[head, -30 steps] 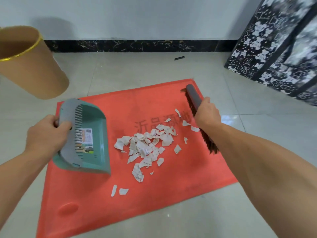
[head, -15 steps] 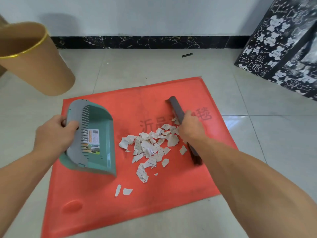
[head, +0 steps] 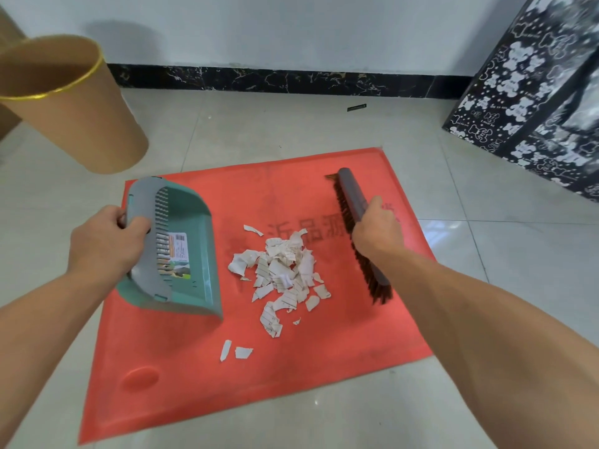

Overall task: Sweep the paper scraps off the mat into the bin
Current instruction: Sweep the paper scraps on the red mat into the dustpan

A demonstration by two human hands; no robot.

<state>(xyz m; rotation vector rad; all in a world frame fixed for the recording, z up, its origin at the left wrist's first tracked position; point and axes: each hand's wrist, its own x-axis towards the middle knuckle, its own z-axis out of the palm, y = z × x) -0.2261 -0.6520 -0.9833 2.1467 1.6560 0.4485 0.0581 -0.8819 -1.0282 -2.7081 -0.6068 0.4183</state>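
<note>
A red mat lies on the tiled floor. A heap of white paper scraps sits at its middle, with two loose scraps nearer me. My left hand grips the grey handle of a teal dustpan, whose open lip faces the heap from the left. My right hand holds a grey brush with brown bristles, lifted to the right of the heap, apart from it. A tan bin with a gold rim stands off the mat at the far left.
A black cabinet with white bear prints stands at the far right. A dark marble skirting runs along the white wall behind. A small dark strip lies on the floor tiles beyond the mat.
The brush swept left into the scraps and packed them into a tighter heap. It has now swung back out to the right. The dustpan stays at the left of the heap.
</note>
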